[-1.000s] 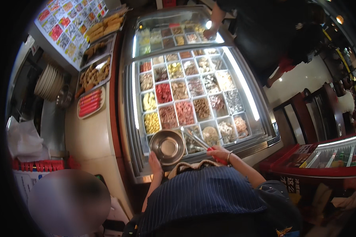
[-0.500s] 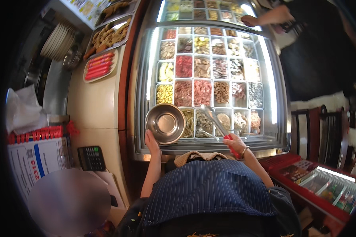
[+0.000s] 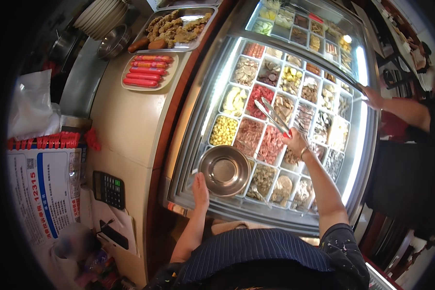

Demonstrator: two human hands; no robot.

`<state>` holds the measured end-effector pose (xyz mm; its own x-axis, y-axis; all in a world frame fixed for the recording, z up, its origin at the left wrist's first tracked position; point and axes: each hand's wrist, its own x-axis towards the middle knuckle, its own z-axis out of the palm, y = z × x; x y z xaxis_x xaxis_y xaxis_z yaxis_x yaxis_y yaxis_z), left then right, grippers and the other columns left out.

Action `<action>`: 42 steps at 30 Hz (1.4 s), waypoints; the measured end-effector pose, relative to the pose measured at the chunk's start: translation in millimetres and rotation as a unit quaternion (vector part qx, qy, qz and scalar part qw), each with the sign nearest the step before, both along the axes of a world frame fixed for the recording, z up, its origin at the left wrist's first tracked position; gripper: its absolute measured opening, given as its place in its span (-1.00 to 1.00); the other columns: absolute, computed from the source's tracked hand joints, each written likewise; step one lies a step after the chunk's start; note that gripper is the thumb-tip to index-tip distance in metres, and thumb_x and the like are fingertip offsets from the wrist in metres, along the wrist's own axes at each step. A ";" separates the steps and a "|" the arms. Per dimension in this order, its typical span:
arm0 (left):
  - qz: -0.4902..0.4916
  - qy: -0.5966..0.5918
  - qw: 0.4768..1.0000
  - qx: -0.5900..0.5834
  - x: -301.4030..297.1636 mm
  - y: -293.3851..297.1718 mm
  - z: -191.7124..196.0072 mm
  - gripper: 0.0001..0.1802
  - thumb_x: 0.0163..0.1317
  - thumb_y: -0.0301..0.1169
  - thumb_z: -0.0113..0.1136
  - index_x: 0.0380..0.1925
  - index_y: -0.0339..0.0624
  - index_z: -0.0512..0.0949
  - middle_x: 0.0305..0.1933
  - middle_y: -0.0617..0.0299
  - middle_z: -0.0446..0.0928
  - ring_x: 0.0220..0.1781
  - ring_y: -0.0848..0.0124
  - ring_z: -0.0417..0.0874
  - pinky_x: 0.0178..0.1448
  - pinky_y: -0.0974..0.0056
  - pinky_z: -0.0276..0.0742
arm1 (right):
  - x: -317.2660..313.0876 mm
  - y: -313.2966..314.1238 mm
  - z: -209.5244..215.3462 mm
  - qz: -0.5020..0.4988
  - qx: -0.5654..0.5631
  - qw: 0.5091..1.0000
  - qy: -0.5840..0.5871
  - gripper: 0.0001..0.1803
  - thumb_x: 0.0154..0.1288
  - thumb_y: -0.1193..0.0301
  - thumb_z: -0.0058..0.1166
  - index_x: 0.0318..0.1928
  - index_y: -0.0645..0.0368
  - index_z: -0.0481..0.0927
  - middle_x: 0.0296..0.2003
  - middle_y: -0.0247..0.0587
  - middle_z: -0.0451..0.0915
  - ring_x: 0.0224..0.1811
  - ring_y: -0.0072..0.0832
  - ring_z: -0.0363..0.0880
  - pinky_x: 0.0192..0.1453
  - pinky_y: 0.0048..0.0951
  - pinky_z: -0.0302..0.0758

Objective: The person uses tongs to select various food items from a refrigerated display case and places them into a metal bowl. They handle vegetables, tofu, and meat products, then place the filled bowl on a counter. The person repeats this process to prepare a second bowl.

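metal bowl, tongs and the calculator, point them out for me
metal bowl [image 3: 225, 170], head view, on its shiny inner bottom
tongs [image 3: 272, 115], head view, midway along the metal arms
calculator [image 3: 108, 189], head view, on its dark keypad

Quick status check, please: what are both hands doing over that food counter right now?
Left hand grips rim of empty steel bowl. Right hand holds metal tongs, tips apart above red meat tray. Another person's hand at far side, not in the way.
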<state>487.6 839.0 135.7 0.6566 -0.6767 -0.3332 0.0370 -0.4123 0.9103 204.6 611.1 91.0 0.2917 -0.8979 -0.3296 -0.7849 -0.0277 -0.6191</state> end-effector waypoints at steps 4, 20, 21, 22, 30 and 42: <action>-0.040 0.061 0.997 -0.005 4.5 -34.2 -32.0 -0.66 0.33 -0.19 -0.21 -0.51 -0.19 0.36 -0.57 0.43 0.19 -0.49 0.63 0.15 -0.43 0.48 0.12 | 63.3 -109.7 31.1 0.127 -0.044 0.958 0.252 -0.58 -0.03 0.23 0.07 -0.15 0.13 0.37 -0.35 0.02 0.56 -0.29 -0.11 0.54 -0.22 -0.26 0.46; -0.024 0.125 0.992 0.002 13.1 -108.3 -77.1 -0.64 0.32 -0.22 -0.20 -0.26 -0.31 0.44 -0.44 0.38 0.41 -0.40 0.63 0.31 -0.33 0.48 0.27 | 195.3 -239.1 15.9 0.417 -0.133 0.766 0.470 -0.81 0.05 0.42 -0.07 -0.35 0.04 0.61 -0.35 -0.24 0.61 -0.26 -0.39 0.60 -0.26 -0.39 0.50; -0.023 0.130 0.991 0.002 13.3 -109.5 -79.2 -0.64 0.32 -0.22 -0.20 -0.24 -0.32 0.45 -0.42 0.38 0.43 -0.38 0.62 0.32 -0.30 0.48 0.29 | 194.5 -237.6 -8.8 0.372 -0.142 0.791 0.464 -0.79 0.12 0.39 -0.14 -0.35 0.06 0.59 -0.36 -0.19 0.61 -0.30 -0.37 0.61 -0.26 -0.39 0.50; -0.020 0.126 0.992 -0.001 13.2 -111.2 -80.3 -0.63 0.32 -0.22 -0.20 -0.23 -0.32 0.45 -0.40 0.35 0.44 -0.37 0.61 0.33 -0.27 0.46 0.30 | 192.6 -234.9 -18.1 0.358 -0.135 0.811 0.443 -0.79 0.13 0.38 -0.15 -0.32 0.07 0.57 -0.37 -0.15 0.61 -0.32 -0.37 0.61 -0.28 -0.38 0.50; -0.025 0.092 0.994 0.047 21.6 -155.1 -106.9 -0.64 0.31 -0.26 -0.18 -0.18 -0.36 0.43 -0.28 0.19 0.48 -0.26 0.47 0.41 -0.10 0.40 0.31 | 147.0 -202.5 -76.1 0.262 -0.134 0.902 0.317 -0.87 0.15 0.48 -0.24 -0.32 0.22 0.38 -0.49 0.05 0.56 -0.39 -0.17 0.59 -0.35 -0.25 0.52; 0.044 0.175 0.982 0.046 6.9 -261.0 -110.5 -0.65 0.28 -0.22 -0.23 -0.04 -0.21 0.23 -0.27 0.01 0.44 -0.46 0.35 0.56 -0.62 0.38 0.56 | 94.9 -183.2 3.3 0.269 -0.061 0.918 0.286 -0.80 0.19 0.27 -0.10 -0.31 0.13 0.31 -0.61 -0.12 0.50 -0.55 -0.34 0.54 -0.38 -0.32 0.50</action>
